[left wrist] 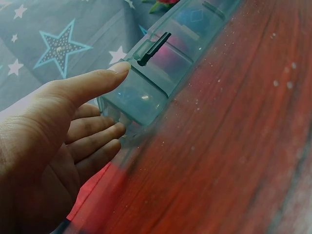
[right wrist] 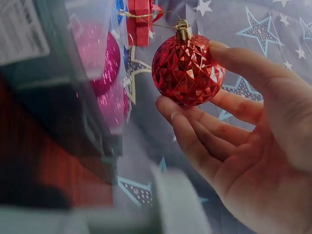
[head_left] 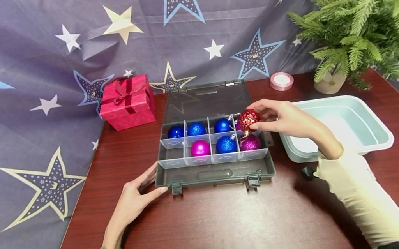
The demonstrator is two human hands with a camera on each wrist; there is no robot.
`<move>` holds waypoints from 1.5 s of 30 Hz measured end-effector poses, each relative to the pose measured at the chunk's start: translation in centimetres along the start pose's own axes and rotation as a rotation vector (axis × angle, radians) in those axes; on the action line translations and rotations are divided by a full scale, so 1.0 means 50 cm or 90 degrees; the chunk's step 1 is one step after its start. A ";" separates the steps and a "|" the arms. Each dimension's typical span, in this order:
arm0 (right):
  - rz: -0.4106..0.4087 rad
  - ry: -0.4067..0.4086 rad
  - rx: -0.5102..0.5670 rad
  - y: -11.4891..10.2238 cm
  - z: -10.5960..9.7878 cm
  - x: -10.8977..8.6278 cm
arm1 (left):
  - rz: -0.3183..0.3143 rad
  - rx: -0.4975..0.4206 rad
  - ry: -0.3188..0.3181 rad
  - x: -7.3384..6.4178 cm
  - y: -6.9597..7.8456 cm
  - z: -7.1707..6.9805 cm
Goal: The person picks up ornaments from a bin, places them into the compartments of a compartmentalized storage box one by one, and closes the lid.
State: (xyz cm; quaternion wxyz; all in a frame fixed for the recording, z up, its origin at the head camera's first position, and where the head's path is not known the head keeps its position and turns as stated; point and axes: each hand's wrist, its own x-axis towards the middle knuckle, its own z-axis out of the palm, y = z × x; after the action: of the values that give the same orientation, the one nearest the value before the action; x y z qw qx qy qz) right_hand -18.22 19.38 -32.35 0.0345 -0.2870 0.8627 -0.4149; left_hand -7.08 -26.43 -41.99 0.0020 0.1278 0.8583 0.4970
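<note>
My right hand [head_left: 285, 121] pinches a faceted red Christmas bauble [head_left: 247, 118] between thumb and fingers, above the right end of the divided storage box [head_left: 186, 176]. In the right wrist view the bauble [right wrist: 187, 73] shows its gold cap and a gold string. Below it sits a glittery magenta bauble [head_left: 250, 143], and another magenta one behind is mostly hidden. Several blue baubles [head_left: 225, 144] and a shiny pink one [head_left: 199, 148] lie in other compartments. With straight fingers, my left hand [head_left: 130, 202] touches the box's front left corner; the left wrist view shows its thumb [left wrist: 97, 85] extended near a latch.
The box's transparent lid [head_left: 206, 100] lies folded back. A pale green basin [head_left: 375, 126] stands to the right, partly behind my right forearm. Farther back are a red gift box [head_left: 127, 102], a pink ribbon roll [head_left: 281, 81] and a small fir tree [head_left: 361, 29] on a wooden base.
</note>
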 end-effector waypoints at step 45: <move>-0.097 -0.115 0.057 -0.081 0.187 0.175 | -0.008 -0.008 -0.002 0.000 0.002 0.001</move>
State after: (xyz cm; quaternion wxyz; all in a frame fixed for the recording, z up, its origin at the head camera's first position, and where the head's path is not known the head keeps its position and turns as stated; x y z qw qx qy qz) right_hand -20.85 6.29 -33.93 0.0930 -0.3857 0.8127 -0.4268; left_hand -7.05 -26.35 -41.90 0.0070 0.1230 0.8558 0.5024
